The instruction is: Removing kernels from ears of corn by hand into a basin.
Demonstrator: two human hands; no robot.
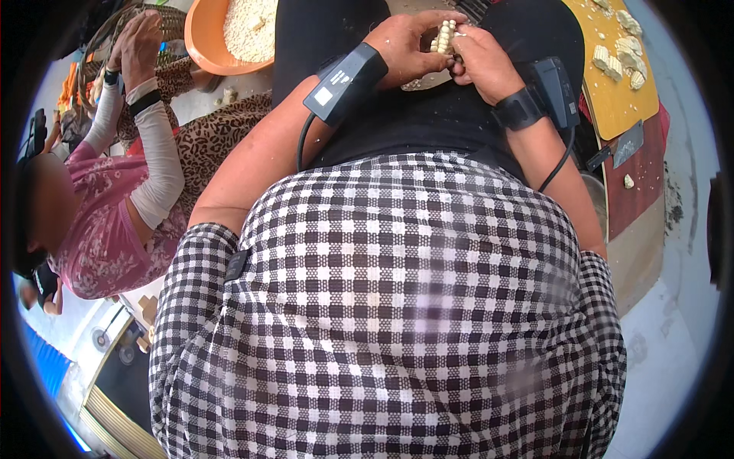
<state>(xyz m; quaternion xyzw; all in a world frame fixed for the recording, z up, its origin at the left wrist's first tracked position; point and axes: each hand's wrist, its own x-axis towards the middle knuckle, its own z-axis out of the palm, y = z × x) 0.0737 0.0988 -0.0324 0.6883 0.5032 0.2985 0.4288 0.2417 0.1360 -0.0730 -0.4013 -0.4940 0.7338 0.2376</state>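
Note:
Between my two hands, over my lap at the top of the view, is a short piece of corn cob [444,37] with rows of pale kernels. My left hand [408,47] grips it from the left, fingers curled around its far side and thumb along the near side. From the right, the thumb and fingers of my right hand [483,62] press against the same piece. My fingers hide part of the cob. Some loose kernels [414,85] lie just below my hands.
To the left stands an orange basin [198,43] of loose kernels [246,34]. Several cob pieces [622,54] lie on a yellow board [619,109] at right. A cleaver [628,144] rests on the red-brown surface [639,198] below it. A co-worker [114,218] sits at left near a wicker basket [94,63].

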